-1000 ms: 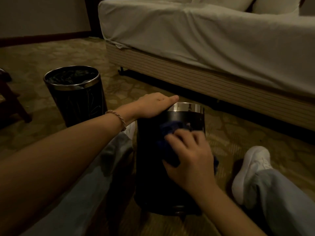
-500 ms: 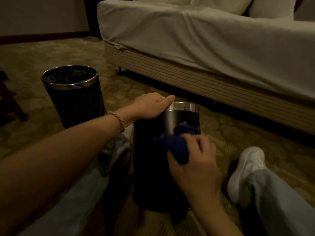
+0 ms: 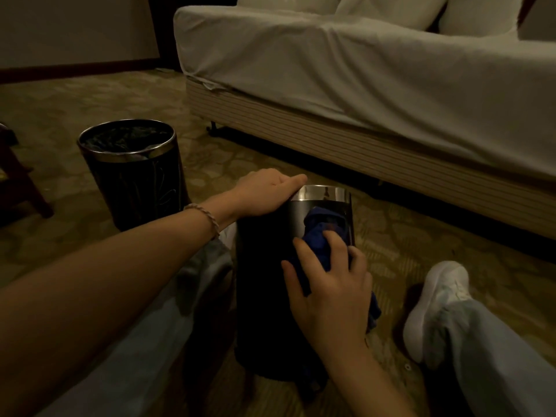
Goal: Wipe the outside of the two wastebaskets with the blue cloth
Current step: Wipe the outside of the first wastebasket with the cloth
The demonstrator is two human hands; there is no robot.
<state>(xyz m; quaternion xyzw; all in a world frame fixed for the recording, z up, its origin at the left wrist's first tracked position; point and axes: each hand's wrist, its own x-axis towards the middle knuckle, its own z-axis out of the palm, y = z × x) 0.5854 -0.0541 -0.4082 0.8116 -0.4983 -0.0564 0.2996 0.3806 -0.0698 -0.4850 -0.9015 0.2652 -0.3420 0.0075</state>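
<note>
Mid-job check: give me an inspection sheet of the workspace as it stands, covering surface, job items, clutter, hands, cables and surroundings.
Surface: patterned olive carpet floor, dimly lit.
Job's things: near black cylindrical wastebasket with chrome rim upright between the person's legs; blue cloth pressed on its side; second black wastebasket with chrome rim and dark liner upright, apart, far left.
Clutter: nothing seen.
Hands: left hand rests over the near basket's rim, steadying it; right hand has its grip on the cloth against the wall.
Cables: nothing seen.
Surroundings: bed with white sheet behind; dark wooden furniture leg at far left; white sneaker beside the basket.
</note>
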